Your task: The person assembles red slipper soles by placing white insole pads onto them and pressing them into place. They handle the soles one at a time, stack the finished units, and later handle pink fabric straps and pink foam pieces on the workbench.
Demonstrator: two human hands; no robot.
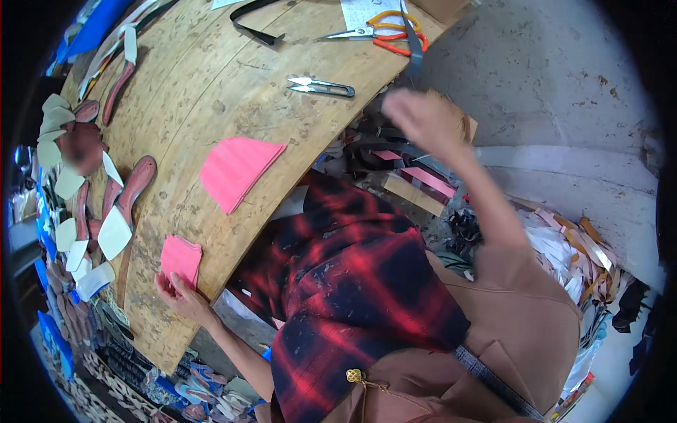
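My left hand [185, 297] rests at the table's near left edge. Its fingers are apart and touch the lower edge of a small stack of pink cut pieces [180, 258]. Farther along the edge lies a larger stack of pink rounded pieces [238, 173], with neither hand on it. My right hand [427, 121] is raised beyond the table edge on the right, over the things below. Motion blurs its fingers, and I cannot make out anything in them.
On the wooden table [275, 116] lie thread snips [321, 87], orange-handled scissors [377, 33] and a black strap [252, 27]. Insole-shaped pieces with pale ends [116, 233] crowd the left side. Boxes and scraps [568, 247] fill the floor at right.
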